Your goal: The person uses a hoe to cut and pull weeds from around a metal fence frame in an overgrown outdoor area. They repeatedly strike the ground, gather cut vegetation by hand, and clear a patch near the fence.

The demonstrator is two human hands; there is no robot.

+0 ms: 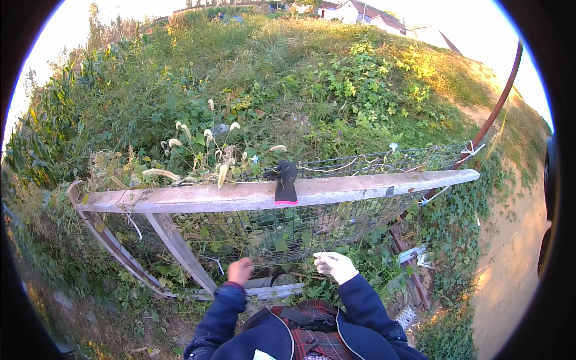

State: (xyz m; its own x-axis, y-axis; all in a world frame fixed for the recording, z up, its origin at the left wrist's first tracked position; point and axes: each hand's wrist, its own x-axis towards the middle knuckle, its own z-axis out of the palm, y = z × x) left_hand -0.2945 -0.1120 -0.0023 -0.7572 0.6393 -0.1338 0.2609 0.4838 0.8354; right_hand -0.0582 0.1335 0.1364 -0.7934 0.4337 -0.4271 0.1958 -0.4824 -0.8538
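Note:
My left hand (240, 271) is bare, its fingers curled, in front of the lower part of a wire mesh fence (252, 229). To its right my right hand (335, 266) wears a white glove, its fingers bent towards the mesh. Whether either hand grips a thin stem or wire cannot be told. Above both hands runs a weathered wooden rail (351, 186), with a black glove (286, 182) with a pink cuff edge draped over it. Vines climb through the mesh.
Slanting wooden boards (180, 252) join the rail at left. A rusty pole (497, 105) stands at right, tied with white cord. Foxtail grass (222, 173) leans over the rail. Beyond are dense weeds, and a dirt path (508, 279) runs along the right.

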